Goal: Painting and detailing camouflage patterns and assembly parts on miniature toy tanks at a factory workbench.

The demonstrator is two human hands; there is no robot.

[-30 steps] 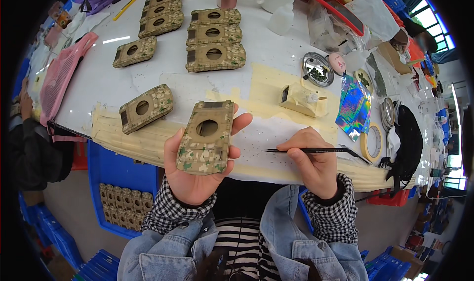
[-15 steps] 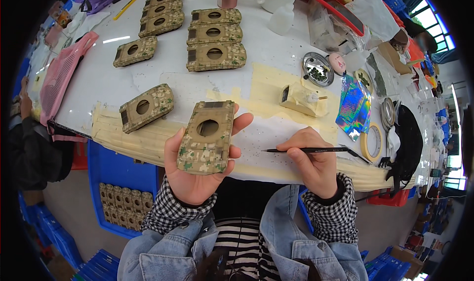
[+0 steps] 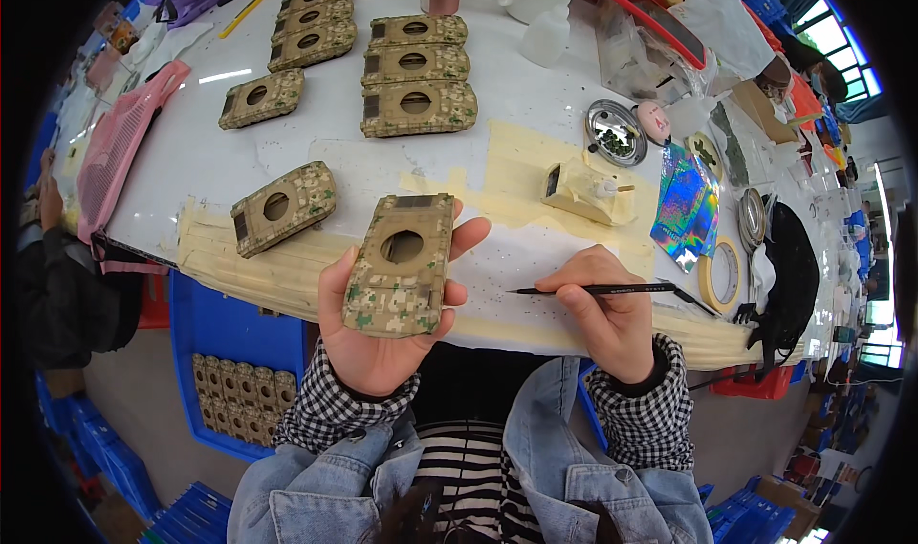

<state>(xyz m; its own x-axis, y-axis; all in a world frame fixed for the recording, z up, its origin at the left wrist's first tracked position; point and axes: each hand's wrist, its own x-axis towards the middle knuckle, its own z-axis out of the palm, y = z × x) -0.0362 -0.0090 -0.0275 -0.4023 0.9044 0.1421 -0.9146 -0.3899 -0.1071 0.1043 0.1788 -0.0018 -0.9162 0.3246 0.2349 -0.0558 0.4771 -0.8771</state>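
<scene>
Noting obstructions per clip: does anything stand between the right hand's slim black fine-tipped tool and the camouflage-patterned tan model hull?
Only the left hand partly does: its fingertips curl along the hull on the side facing the tool. Nothing visible covers the hull's upper face.

No readable text. Brush (image 3: 623, 289) in the right fingers (image 3: 572, 269): small pale lettering runs along the black handle, too tiny to make out. Pink disc (image 3: 653, 123) just beside the round tin (image 3: 610, 118) on the tabletop (image 3: 535, 95): small reddish mark on its face, can't tell if it's letters or a drawing.
</scene>
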